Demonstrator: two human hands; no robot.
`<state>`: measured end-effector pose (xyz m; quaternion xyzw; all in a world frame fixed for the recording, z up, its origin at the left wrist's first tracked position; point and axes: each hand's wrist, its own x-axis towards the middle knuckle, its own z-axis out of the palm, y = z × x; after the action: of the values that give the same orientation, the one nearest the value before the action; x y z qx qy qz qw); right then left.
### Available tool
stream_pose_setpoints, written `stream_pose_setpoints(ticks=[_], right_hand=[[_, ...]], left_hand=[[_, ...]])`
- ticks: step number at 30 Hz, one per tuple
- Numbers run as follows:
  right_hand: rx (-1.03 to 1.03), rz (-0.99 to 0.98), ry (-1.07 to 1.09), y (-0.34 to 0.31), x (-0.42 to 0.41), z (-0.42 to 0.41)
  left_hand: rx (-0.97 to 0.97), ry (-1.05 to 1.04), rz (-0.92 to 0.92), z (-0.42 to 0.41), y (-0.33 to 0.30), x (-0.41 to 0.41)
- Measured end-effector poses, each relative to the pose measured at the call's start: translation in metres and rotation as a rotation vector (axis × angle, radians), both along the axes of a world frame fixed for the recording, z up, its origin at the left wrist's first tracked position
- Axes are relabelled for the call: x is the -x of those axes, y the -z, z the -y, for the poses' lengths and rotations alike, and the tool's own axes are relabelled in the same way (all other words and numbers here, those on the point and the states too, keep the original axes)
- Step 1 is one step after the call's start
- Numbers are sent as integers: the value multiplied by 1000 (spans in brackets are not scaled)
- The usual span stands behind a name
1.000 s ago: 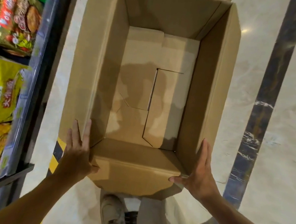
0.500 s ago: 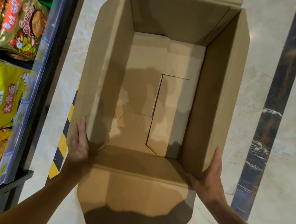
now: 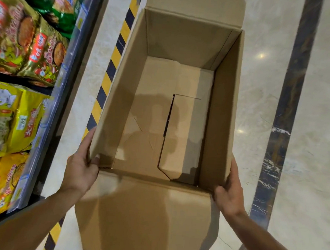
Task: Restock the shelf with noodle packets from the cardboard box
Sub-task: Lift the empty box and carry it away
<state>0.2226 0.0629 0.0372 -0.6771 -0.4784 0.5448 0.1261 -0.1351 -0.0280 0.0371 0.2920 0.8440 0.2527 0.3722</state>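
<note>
- Noodle packets (image 3: 20, 46) fill the shelf (image 3: 73, 59) at far left.
- My left hand (image 3: 81, 169) grips the cardboard box (image 3: 220, 130) at its near-left corner, thumb hooked over the rim, fingers outside.
- The box interior shows bare; no packets inside.
- My right hand (image 3: 229, 191) clasps the near-right corner; thin walls could buckle or slip if I squeeze unevenly.

Warm overhead light, blurred edges

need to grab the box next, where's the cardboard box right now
In the head view the cardboard box fills the centre, open and empty, held between the left hand and right hand, just right of the shelf.
</note>
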Motion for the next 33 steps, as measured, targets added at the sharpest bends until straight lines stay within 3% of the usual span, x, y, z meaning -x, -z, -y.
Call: stream_pose_setpoints(ticks=[4, 10, 17, 23, 33], right_hand=[[31, -5, 104, -42, 4, -19], [81, 35, 159, -139, 3, -17], [-74, -7, 172, -303, 7, -15], [-273, -30, 174, -460, 7, -18], [-547, -101, 242, -677, -9, 29]], left_hand=[[-116, -123, 22, -11, -45, 0], [-166, -112, 94, -2, -126, 6], [-275, -107, 75, -15, -286, 9], [-528, -80, 39, -31, -452, 2], [-773, -34, 41, -11, -658, -14]])
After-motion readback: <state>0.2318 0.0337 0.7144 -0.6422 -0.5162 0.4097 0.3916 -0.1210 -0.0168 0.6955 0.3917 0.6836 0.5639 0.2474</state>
